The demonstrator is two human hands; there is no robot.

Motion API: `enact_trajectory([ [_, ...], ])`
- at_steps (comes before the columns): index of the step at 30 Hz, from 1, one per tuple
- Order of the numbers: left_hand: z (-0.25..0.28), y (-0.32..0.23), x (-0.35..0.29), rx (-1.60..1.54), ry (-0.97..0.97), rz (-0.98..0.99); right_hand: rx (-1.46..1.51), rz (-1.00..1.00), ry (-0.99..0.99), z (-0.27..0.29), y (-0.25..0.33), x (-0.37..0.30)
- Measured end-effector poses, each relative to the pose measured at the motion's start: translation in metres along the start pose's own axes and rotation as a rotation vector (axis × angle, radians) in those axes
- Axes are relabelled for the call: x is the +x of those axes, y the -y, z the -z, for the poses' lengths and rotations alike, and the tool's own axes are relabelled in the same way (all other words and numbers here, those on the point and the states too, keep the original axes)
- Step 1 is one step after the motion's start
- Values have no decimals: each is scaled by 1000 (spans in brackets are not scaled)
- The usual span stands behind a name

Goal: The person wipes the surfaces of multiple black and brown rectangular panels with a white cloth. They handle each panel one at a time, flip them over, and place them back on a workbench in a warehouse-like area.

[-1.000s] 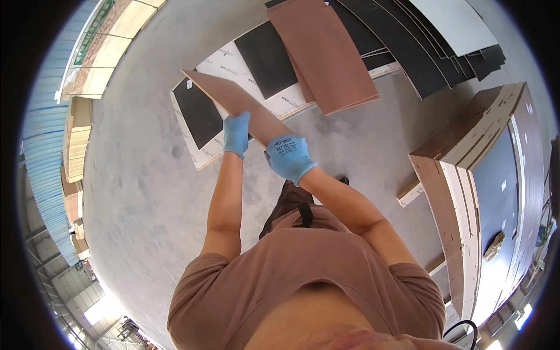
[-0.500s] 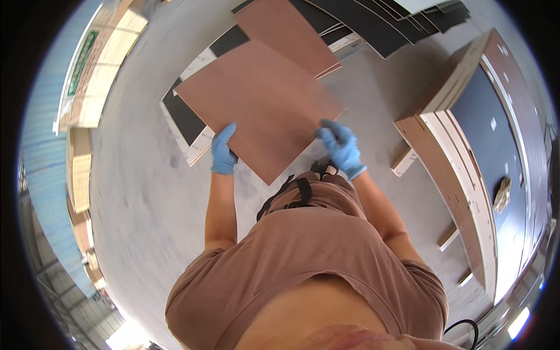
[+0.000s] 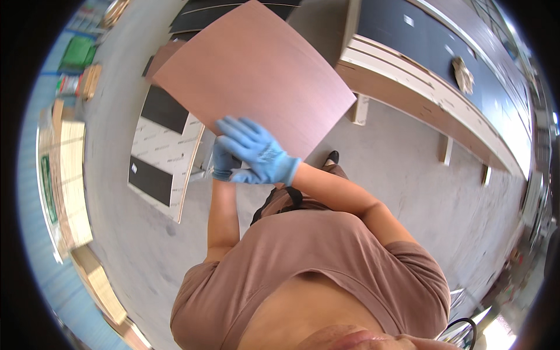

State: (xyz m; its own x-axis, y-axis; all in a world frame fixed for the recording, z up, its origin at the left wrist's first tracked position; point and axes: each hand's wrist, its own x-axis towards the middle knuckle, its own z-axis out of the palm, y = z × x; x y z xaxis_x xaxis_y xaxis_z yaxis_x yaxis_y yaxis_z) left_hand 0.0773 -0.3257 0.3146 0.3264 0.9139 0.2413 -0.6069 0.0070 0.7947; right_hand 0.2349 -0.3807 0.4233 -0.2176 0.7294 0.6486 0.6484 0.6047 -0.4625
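A brown, square-cornered wooden panel [image 3: 256, 70] is held up in front of me, tilted, its near corner hidden behind my hands. My left hand [image 3: 221, 163], in a blue glove, grips its lower left edge; part of that hand is covered by the other. Crossed over to the left, my right hand [image 3: 256, 153], gloved the same way, lies with fingers stretched out on the panel's face beside the left hand. Beyond the panel's left edge, part of another brown board [image 3: 165, 57] shows.
Black and white printed boards [image 3: 157, 154] lie on the floor at left, with more dark sheets [image 3: 204, 16] at the far side. A long stack of panels [image 3: 408, 73] rests on wooden blocks [image 3: 360, 109] at right, a crumpled rag [image 3: 464, 74] on top. Pale wood stacks [image 3: 74, 181] line the left.
My right hand has moved left from the panel's right side to lie beside my left hand. The panel has turned and risen in view, and my view has swung to the right.
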Motion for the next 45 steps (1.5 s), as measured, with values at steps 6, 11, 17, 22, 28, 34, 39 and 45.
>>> enact_trajectory([
  [6,-129,22,9,-9,65,601,-305,-431,-50,129,-93,-157],
  [11,-263,70,12,124,277,785,-679,-1748,-685,351,-115,-424],
  [17,-440,208,-26,269,867,776,-860,-802,-634,466,-57,-418],
  [22,-568,265,-76,439,1462,151,-787,-646,-449,500,-56,-394],
  [28,-630,286,-125,213,1432,1093,-977,-1293,-625,606,-54,-622],
  [34,-688,397,-123,56,1455,1237,-395,-2481,-1568,612,31,-880],
  [39,-768,466,-125,11,1229,1603,277,-1681,-2154,632,66,-881],
  [45,-893,533,-142,-81,1380,1610,97,-1540,-1765,730,88,-838],
])
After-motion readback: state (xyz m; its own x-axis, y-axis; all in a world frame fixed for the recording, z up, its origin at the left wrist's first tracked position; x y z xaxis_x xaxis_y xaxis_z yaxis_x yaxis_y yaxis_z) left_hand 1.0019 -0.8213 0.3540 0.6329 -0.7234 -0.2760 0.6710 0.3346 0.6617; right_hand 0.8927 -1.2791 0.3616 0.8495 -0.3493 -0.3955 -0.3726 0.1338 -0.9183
